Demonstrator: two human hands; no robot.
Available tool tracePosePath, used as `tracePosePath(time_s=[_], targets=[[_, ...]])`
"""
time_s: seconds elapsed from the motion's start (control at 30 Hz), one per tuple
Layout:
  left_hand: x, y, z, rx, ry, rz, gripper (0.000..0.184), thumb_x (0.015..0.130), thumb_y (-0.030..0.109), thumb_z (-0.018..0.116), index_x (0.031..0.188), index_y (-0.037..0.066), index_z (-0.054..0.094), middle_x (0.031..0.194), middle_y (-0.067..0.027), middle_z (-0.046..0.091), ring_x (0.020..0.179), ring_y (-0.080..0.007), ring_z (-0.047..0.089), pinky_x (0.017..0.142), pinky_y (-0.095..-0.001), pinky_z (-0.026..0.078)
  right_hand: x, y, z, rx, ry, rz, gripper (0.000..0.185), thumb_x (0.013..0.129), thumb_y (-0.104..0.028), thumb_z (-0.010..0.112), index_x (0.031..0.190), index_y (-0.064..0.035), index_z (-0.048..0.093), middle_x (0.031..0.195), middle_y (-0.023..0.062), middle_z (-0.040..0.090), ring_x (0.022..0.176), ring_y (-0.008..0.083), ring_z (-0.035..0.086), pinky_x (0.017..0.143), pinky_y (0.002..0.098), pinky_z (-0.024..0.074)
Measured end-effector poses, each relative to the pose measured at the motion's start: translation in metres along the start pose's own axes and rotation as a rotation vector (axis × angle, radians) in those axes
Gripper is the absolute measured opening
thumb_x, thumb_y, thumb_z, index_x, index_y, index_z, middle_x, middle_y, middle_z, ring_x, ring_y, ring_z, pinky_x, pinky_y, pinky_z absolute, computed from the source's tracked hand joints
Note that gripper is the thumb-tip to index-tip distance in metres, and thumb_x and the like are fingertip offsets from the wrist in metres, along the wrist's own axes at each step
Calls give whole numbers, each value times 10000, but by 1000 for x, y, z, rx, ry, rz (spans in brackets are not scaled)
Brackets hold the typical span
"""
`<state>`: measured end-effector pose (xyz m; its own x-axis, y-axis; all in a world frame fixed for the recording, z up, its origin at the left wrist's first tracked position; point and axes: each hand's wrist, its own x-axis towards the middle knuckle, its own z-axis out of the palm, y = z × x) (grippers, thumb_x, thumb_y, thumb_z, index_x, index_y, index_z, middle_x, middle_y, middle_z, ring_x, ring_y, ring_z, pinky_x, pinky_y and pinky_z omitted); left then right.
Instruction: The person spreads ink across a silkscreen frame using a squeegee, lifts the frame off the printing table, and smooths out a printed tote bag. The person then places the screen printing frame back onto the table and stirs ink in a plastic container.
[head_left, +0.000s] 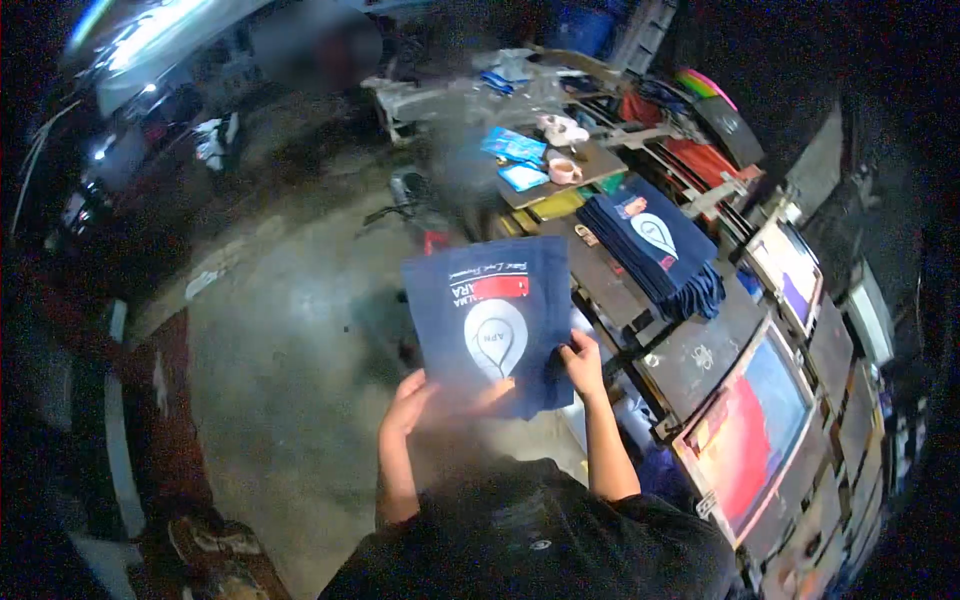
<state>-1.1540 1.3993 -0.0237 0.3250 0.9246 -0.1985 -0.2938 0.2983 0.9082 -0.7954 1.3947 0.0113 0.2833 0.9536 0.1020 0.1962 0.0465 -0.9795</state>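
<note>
A dark blue printed fabric piece point(540, 350) is held up in front of my body, with a white drop-shaped logo, a red patch and white lettering that appears upside down. My left hand point(410, 400) grips its lower left edge, partly blurred. At the right edge, my right hand point(581, 362) pinches the fabric between thumb and fingers. To the right, a stack of similar dark blue pieces point(690, 225) lies on a bench, the top one bearing the same white logo.
Beyond the stack, a small table point(600, 165) holds blue packets point(515, 145) and a pink cup point(565, 171). Framed printing screens point(750, 430) line the right side. Bare concrete floor point(280, 370) shows at the left.
</note>
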Motion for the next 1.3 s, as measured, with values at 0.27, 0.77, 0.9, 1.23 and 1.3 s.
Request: tracePosePath(time_s=[0.27,0.77,0.9,1.23,1.3], targets=[[75,5,4,17,-311,-104,418,915,88,631,1316,17,538,1260,-43,605,1135,-160,551,1021,-317,408,-13,-35,16,-274,199,14,310,789,-37,582,1087,18,647,963,199,692,929,276,678,869,351,503],[188,-34,70,291,-388,-245,319,908,127,641,1195,-13,632,1160,-52,664,1047,-151,595,957,-300,440,36,-33,-76,-337,445,-31,258,822,-5,630,1077,30,651,922,135,703,837,185,654,799,318,514],[228,-42,91,506,-364,-193,199,924,223,662,1017,48,673,874,35,638,759,-86,542,682,-259,438,79,-10,-119,-417,542,-41,291,819,-23,637,1106,22,647,990,188,703,916,274,684,846,357,515],[312,-88,232,479,-344,-204,275,896,321,708,868,60,624,786,-59,671,696,-141,631,645,-283,506,174,-26,-230,-693,713,-299,218,784,-35,607,994,-2,657,979,189,662,954,369,623,866,427,494],[325,-103,257,598,-315,-164,280,896,325,709,853,63,617,773,-63,669,679,-144,631,640,-284,505,188,-45,-251,-735,713,-280,181,789,-29,598,960,-2,651,934,183,648,944,367,612,852,435,490]])
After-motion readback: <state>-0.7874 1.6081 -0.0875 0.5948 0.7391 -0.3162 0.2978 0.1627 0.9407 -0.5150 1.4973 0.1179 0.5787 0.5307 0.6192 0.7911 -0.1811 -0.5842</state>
